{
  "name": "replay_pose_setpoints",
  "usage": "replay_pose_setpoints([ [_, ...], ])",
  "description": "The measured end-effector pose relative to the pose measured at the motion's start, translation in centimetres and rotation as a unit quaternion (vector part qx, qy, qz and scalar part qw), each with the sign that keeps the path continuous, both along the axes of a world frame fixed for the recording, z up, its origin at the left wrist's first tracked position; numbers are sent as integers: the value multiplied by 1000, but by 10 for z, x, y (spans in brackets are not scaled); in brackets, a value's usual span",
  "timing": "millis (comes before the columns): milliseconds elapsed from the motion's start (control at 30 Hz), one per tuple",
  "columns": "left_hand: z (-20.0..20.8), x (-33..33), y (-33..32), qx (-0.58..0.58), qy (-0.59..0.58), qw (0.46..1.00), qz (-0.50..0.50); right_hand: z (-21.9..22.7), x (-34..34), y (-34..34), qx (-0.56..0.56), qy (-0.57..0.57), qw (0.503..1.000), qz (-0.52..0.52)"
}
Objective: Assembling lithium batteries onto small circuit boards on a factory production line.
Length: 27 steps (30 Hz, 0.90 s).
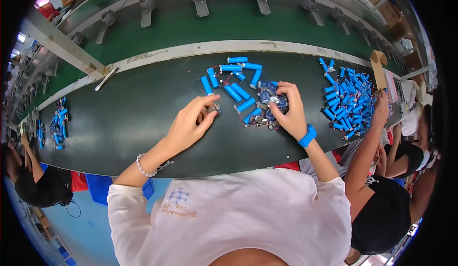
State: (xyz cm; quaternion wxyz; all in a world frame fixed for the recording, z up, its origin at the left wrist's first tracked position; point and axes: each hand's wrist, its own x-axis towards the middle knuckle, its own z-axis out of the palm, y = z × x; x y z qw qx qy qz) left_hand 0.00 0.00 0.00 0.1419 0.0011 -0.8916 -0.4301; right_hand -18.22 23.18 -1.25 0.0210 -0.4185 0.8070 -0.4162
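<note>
My left hand (188,125) is closed, thumb and fingers around a small part with silvery metal bits (216,108), perhaps a circuit board; the fingers partly hide it. My right hand (292,114) curls its thumb and fingers around a clump of small blue circuit boards (269,96). More small boards with silvery connectors (265,118) lie under and beside this clump. Several blue cylindrical batteries (234,93) with thin wires lie loosely between and beyond my hands. One battery (206,85) rests just past my left fingertips.
A large heap of blue wired batteries (350,99) lies to the right, where a co-worker's arm (374,123) reaches in beside a cardboard piece (378,70). A smaller heap (59,125) is at the far left. A pale rail (191,49) borders the dark worktop (119,118); a white tool-like object (106,79) lies near it.
</note>
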Motion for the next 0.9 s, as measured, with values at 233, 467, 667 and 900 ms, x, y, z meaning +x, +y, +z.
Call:
replay_pose_setpoints([
  [233, -9, -4, -7, 282, -39, 952, 116, 34, 0, -64, -41, 214, 976, -21],
  [467, -13, -6, -15, 297, 2, 950, 100, 39, -5, -105, 17, 124, 972, 200],
  [667, -5, -7, -17, 388, -4, 914, 120, 26, 17, -114, 9, 144, 981, 126],
  [900, -7, -7, -22, 409, 9, 904, 122, 21, 27, -116, -5, 152, 984, 90],
])
